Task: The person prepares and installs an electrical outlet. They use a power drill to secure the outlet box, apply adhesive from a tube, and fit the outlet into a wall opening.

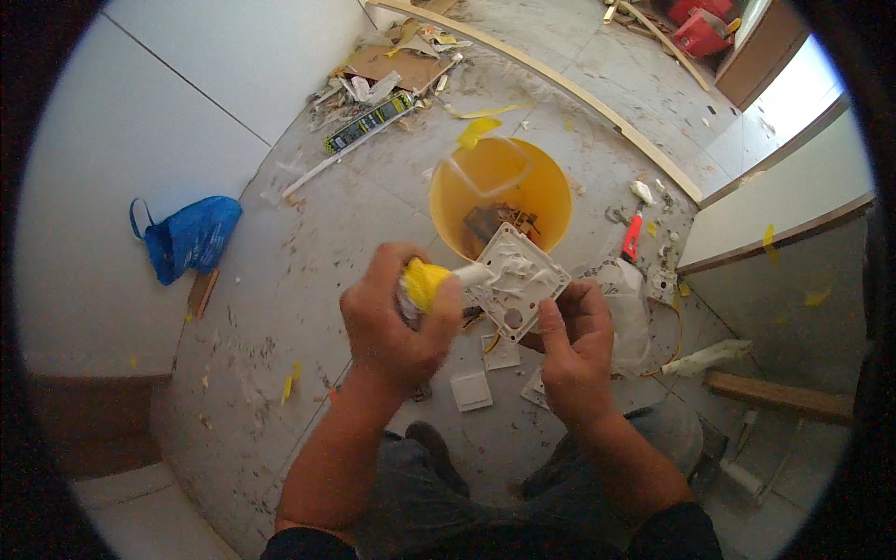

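Observation:
My left hand [397, 322] is wrapped round a tube with yellow wrapping [427, 284] and a white nozzle [474, 274]. The nozzle tip touches or nearly touches the face of a square white wall plate [530, 291]; I cannot tell which. White paste lies in uneven smears across that face. My right hand [581, 350] pinches the plate by its near right edge, thumb on top. Both hands are above the floor, on the near side of a yellow bucket [544, 177] that has scraps in it. A small white square cover [471, 392] lies on the floor below.
A blue bag [201, 233] rests by the left wall. Debris with cardboard [397, 67] and a printed sealant cartridge [369, 123] lies at the back. A red-handled tool [632, 235] is right of the bucket. A long wooden strip [569, 84] crosses behind. Dirt dots the floor.

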Demonstrator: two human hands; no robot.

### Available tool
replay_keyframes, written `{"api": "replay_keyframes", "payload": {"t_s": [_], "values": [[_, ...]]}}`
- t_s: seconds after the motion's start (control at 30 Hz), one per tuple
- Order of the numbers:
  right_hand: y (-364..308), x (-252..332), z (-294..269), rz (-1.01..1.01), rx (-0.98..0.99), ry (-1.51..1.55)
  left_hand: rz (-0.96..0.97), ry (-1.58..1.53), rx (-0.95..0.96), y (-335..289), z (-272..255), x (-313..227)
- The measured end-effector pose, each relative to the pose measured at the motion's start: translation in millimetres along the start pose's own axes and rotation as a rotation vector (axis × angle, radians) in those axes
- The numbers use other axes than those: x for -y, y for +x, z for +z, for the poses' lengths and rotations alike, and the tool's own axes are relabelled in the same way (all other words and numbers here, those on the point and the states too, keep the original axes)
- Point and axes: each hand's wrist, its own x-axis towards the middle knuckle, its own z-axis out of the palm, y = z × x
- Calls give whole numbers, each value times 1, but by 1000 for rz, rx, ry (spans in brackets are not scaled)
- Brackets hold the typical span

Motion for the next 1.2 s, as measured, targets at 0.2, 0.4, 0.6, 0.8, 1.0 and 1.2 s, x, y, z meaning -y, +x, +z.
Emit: {"api": "replay_keyframes", "payload": {"t_s": [0.2,0.4,0.6,0.8,1.0,1.2], "values": [[8,-4,2,16,-60,-6,-497,-782,-50,10,-10,30],[19,-10,-6,77,-120,22,-602,-1018,-11,31,-68,72],[10,-28,-10,70,-116,-43,-849,-538,79,-27,-99,219],[-11,-57,-28,128,-106,-155,-1276,-506,74,-157,-41,384],[-25,-79,-42,203,-115,-187,-1155,-486,142,-201,-24,451],[-21,-85,-53,261,-80,-198,-870,-194,107,-212,-36,470]]}}
